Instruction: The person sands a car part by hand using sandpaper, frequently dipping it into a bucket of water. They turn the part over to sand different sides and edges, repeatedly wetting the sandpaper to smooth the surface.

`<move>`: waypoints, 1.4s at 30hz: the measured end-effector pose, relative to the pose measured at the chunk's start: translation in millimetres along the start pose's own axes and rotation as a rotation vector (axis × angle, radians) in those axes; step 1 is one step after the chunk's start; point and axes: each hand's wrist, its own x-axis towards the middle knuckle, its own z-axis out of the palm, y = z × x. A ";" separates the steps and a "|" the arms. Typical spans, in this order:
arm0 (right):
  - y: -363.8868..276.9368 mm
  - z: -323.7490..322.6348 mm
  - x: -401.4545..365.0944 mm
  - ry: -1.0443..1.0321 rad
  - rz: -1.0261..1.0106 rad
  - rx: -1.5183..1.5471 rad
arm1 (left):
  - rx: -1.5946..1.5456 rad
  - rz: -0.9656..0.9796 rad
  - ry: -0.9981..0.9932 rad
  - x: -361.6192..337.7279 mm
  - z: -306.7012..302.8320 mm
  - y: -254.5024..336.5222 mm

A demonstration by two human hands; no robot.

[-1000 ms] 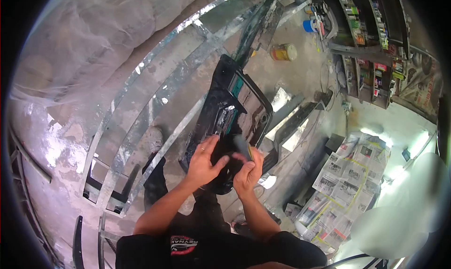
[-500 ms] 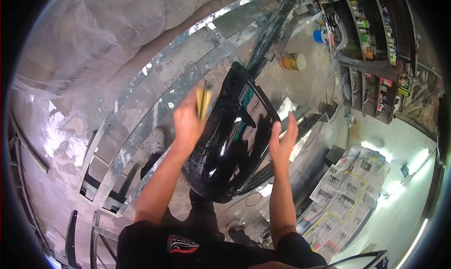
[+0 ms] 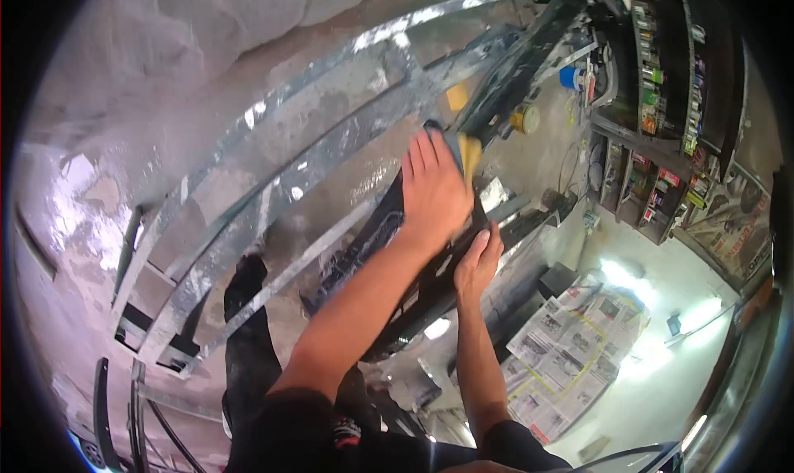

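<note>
A black panel [image 3: 426, 287], glossy in the earlier view, stands tilted in front of me, partly hidden by my left forearm. My left hand [image 3: 434, 188] lies over its far upper end, fingers together and slightly blurred. A folded yellow sheet [image 3: 470, 155], possibly sandpaper, sticks out on the right side of that hand; the grip on it is mostly hidden. Lower down, my right hand [image 3: 480, 262] is closed on the panel's right edge, thumb up.
A curved grey metal frame [image 3: 248, 183] spans the left. A yellow can [image 3: 524, 119] and a blue container [image 3: 571, 78] stand on the floor beyond. Shelves [image 3: 649, 101] with small goods are at upper right. Newspaper-covered work [image 3: 571, 349] lies at lower right.
My left hand has moved right with the yellow sheet, from beside the panel onto its upper end. My right hand has lowered onto the edge. The panel has tipped, and the view has shifted.
</note>
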 end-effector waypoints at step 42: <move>2.4 1.8 -0.1 0.004 0.030 0.043 | 0.079 0.194 -0.099 -60.2 -28.6 -20.1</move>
